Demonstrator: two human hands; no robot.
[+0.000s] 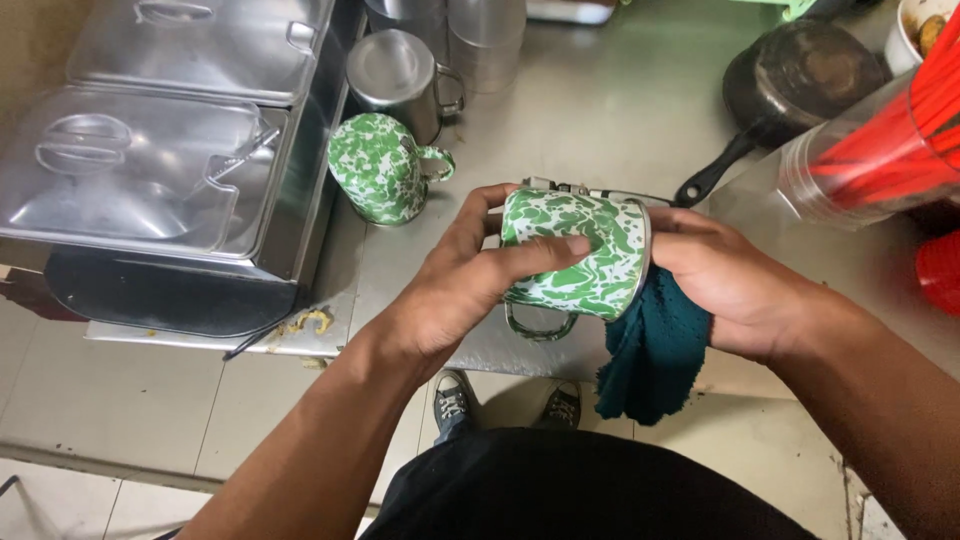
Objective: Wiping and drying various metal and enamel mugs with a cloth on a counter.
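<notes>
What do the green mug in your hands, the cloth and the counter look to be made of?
Green-and-white mug: probably enamelled metal, judging by its glossy marbled coat and thin grey rim. The left hand grips it on its side. Dark teal cloth: soft, nubby fabric like terry, hanging limp from the right hand at the mug's mouth. Counter: likely stainless steel, brushed grey with dull reflections.
</notes>
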